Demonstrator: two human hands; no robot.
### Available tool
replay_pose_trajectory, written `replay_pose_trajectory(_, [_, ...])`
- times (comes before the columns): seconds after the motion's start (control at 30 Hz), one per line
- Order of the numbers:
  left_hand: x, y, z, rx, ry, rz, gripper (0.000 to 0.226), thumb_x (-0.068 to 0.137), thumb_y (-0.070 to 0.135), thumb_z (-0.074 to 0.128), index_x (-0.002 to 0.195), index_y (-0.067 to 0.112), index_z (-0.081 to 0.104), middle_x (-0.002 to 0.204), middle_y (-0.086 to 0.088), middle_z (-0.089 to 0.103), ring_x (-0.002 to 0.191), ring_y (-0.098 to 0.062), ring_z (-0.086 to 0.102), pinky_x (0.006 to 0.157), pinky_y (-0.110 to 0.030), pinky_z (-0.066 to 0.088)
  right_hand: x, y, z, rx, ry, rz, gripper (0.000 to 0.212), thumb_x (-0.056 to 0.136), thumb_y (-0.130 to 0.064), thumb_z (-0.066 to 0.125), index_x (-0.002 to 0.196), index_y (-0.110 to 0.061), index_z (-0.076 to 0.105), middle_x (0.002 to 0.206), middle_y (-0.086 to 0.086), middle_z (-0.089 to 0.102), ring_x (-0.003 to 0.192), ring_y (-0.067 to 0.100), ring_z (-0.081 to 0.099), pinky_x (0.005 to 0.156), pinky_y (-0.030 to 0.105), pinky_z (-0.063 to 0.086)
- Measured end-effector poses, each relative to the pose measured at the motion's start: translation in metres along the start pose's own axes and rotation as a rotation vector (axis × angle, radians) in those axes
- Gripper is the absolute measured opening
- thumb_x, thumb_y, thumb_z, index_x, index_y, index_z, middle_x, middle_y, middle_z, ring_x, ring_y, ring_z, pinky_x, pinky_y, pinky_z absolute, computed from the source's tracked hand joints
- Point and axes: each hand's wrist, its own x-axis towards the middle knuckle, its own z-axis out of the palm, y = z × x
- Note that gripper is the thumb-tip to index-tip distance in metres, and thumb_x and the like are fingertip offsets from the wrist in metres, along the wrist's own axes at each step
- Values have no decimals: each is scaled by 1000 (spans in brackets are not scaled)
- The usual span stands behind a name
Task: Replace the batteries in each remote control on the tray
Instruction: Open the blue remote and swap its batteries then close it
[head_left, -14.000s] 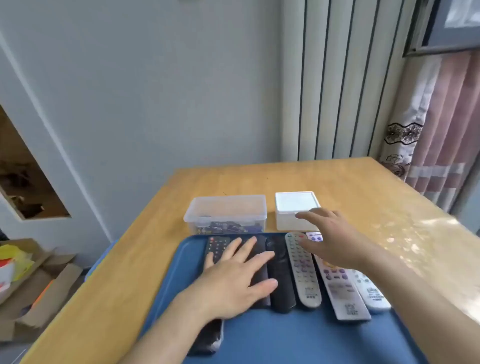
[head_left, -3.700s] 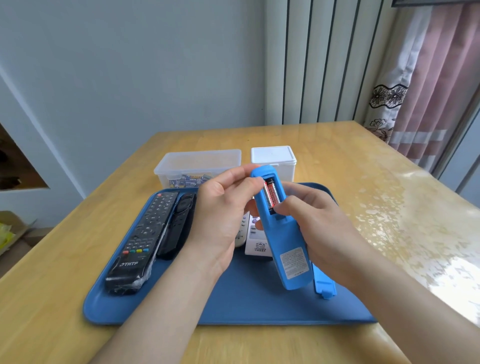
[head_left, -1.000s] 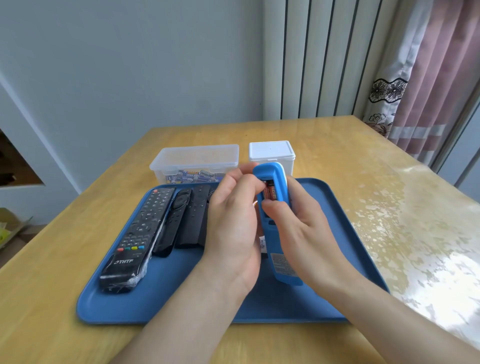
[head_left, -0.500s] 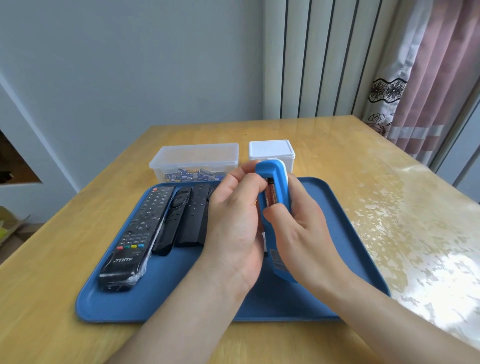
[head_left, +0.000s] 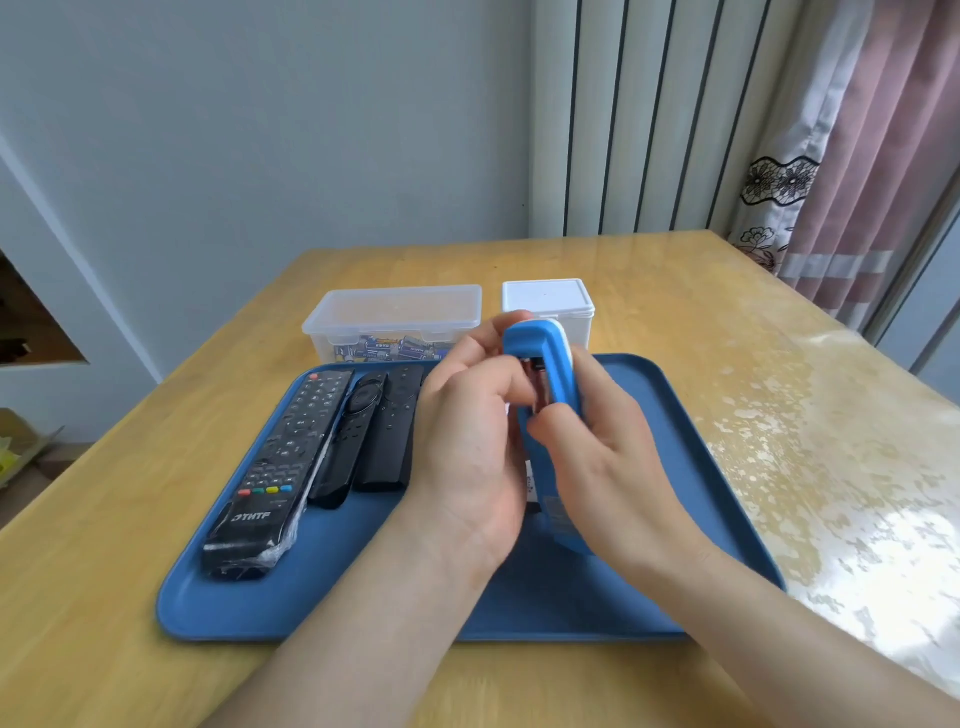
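I had the blue remote up off the tray, its back towards me and the battery bay open. My left hand was curled round its upper part, fingertips bent in against the bay from the left. My right hand was clamped round the body below, with the thumb pressed at the bay's lower end. Between those fingertips and that thumb a battery showed, dark with a reddish band. I could not tell whether it sat home or was half lifted, nor whether a second lay beside it. Just beyond my fingertips the clear box of batteries had its lid on, with a white box to its right, so I judged I was prising spent cells out, not fitting fresh ones. The next move called for a fingertip under the battery's free end, pushing it against the spring and tipping it out without letting it jump. After that the clear box would need opening. To the left of my left hand three black remotes lay side by side on the tray, so most of the job looked to be ahead. The bay's cover was out of my sight.
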Motion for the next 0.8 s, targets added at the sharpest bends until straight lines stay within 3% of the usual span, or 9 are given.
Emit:
replay_pose_trajectory(0.13, [2, 2, -2, 178, -46, 44, 27, 82, 8, 50, 98, 13, 70, 73, -4, 61, 57, -13, 49, 46, -24, 30, 7, -4, -14, 216, -31, 204, 25, 89, -8, 45, 99, -21, 63, 73, 1, 65, 65, 16, 62, 59, 28, 50])
replay_pose_trajectory(0.27, [4, 2, -6, 251, 33, 153, 15, 89, 6, 57, 98, 9, 69, 79, -12, 64, 66, -19, 54, 43, -27, 38, 13, -7, -30, 220, -139, 367, 15, 95, -13, 47, 102, -19, 59, 83, 10, 67, 65, 28, 67, 61, 35, 48])
replay_pose_trajectory(0.33, [9, 5, -11, 239, 93, 209, 15, 89, 2, 56, 99, 7, 67, 78, -10, 65, 66, -19, 57, 50, -30, 48, 18, -7, -42, 177, -279, 435, 12, 95, -16, 55, 103, -16, 63, 86, 12, 71, 70, 30, 69, 64, 35, 52])
replay_pose_trajectory(0.43, [19, 10, -25, 410, 101, 262, 27, 77, 16, 57, 102, 16, 69, 78, -3, 66, 70, -14, 60, 63, -28, 52, 24, -8, -60, -24, -400, 396, 27, 86, -37, 70, 107, -19, 68, 87, 10, 75, 73, 29, 71, 76, 38, 53])
replay_pose_trajectory(0.53, [22, 22, -35, 626, -70, 141, 30, 73, 27, 55, 95, 20, 74, 75, 0, 63, 62, -11, 52, 58, -22, 44, 27, -12, -70, -172, -397, 307, 35, 77, -40, 70, 106, -21, 70, 87, 8, 76, 70, 25, 71, 76, 38, 54])
replay_pose_trajectory(0.63, [21, 29, -39, 792, -216, 113, 19, 79, 33, 74, 86, 15, 74, 69, -6, 60, 52, -13, 46, 47, -19, 38, 28, -14, -76, -177, -433, 292, 40, 72, -34, 75, 110, -23, 72, 88, 8, 77, 68, 25, 72, 75, 35, 57])
replay_pose_trajectory(0.73, [22, 33, -43, 691, -186, 80, 24, 72, 33, 69, 85, 13, 72, 74, -5, 68, 50, -13, 57, 45, -17, 45, 33, -14, -88, 37, -313, 345, 54, 62, -18, 86, 113, -18, 69, 93, 12, 76, 67, 26, 70, 64, 28, 57])
replay_pose_trajectory(0.8, [22, 35, -43, 568, -172, 20, 23, 72, 27, 69, 88, 11, 69, 79, -7, 72, 54, -17, 66, 49, -18, 52, 39, -13, -94, 274, -125, 371, 47, 63, -13, 82, 108, -16, 69, 90, 9, 74, 62, 21, 68, 53, 20, 49])
